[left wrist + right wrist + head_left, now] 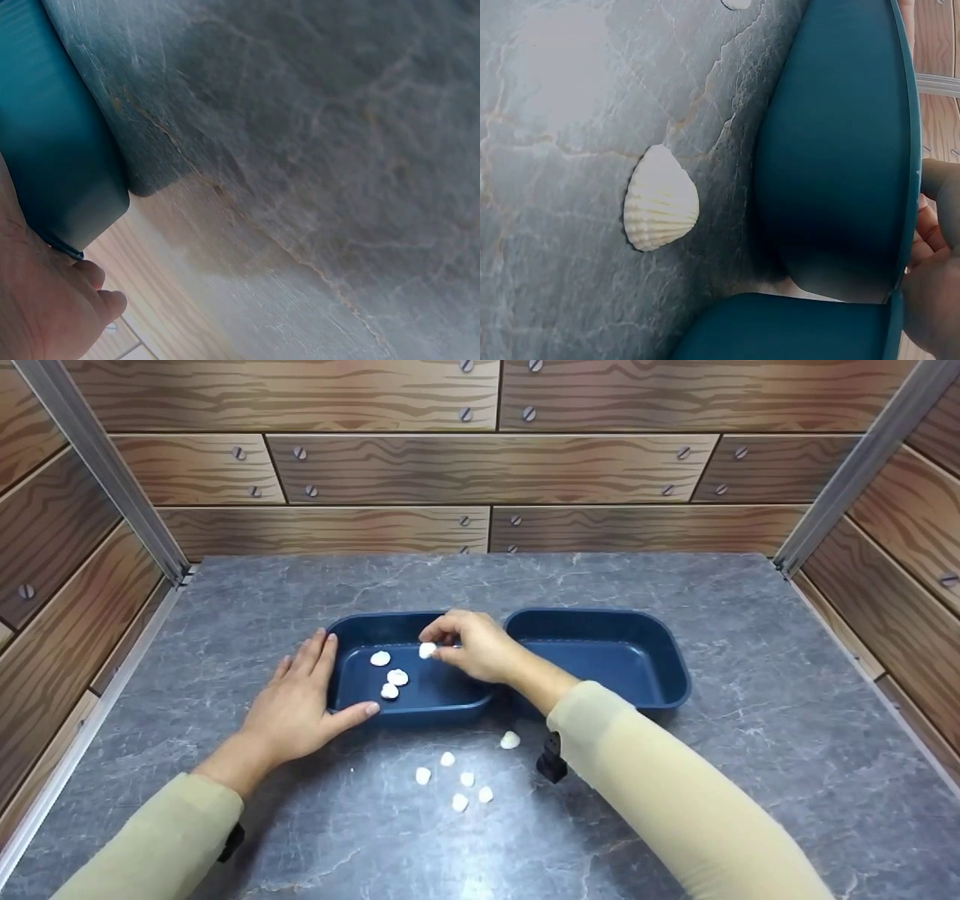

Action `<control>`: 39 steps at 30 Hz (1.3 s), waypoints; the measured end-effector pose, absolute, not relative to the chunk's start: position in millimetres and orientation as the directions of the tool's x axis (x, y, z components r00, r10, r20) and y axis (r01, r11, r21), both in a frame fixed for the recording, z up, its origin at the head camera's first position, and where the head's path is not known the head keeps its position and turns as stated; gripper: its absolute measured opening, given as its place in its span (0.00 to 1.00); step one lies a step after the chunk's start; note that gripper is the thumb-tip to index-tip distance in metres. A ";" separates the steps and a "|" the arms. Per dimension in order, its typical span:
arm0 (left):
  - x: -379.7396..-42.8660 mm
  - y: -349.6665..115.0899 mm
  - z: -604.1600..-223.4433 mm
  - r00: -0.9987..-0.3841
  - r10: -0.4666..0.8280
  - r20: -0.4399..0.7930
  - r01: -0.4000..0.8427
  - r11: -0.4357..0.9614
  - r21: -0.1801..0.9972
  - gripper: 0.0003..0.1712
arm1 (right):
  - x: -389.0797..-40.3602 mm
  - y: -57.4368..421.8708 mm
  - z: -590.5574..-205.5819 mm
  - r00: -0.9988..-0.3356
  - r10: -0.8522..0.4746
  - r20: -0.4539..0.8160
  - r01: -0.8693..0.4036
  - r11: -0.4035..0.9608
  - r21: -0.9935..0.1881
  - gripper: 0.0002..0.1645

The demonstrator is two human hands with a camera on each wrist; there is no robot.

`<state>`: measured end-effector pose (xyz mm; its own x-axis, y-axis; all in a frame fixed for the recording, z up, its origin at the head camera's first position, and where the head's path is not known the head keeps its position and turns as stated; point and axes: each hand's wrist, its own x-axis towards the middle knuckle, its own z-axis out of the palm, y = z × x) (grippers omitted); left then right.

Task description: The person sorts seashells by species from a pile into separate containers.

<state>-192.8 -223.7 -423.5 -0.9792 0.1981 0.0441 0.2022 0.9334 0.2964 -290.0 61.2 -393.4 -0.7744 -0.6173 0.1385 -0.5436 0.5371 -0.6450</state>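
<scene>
Between thumb and fingers, my right hand pinches a white seashell above the left blue tray. Inside that tray lie three more white shells. My left hand rests against the tray's left side, fingers straight along the wall and thumb over the front rim. In the left wrist view, part of the left hand shows beside the tray's outer wall. A ribbed shell on the table fills the middle of the right wrist view; the pinched shell is out of sight there.
A second blue tray stands close to the right of the first, with nothing visible in it. Several white shells lie loose on the grey marbled table in front of the trays. Wood-patterned walls enclose the back and sides.
</scene>
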 end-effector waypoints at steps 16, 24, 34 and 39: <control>-191.6 -223.7 -423.9 -0.979 0.198 0.042 0.202 0.932 0.302 0.71 | -274.5 82.2 -365.7 -0.779 -0.597 0.193 -0.546 0.495 -0.676 0.16; -191.0 -224.1 -424.3 -0.976 0.210 0.063 0.219 0.930 0.295 0.72 | -251.3 115.7 -351.0 -0.694 -0.630 0.349 -0.677 0.408 -0.612 0.17; -189.6 -223.5 -422.5 -0.976 0.207 0.063 0.217 0.930 0.298 0.70 | -225.4 161.3 -356.3 -0.613 -0.647 0.453 -0.759 0.325 -0.564 0.17; -189.8 -224.3 -422.1 -0.974 0.215 0.069 0.226 0.930 0.290 0.70 | -213.6 176.7 -360.3 -0.616 -0.642 0.456 -0.760 0.333 -0.559 0.17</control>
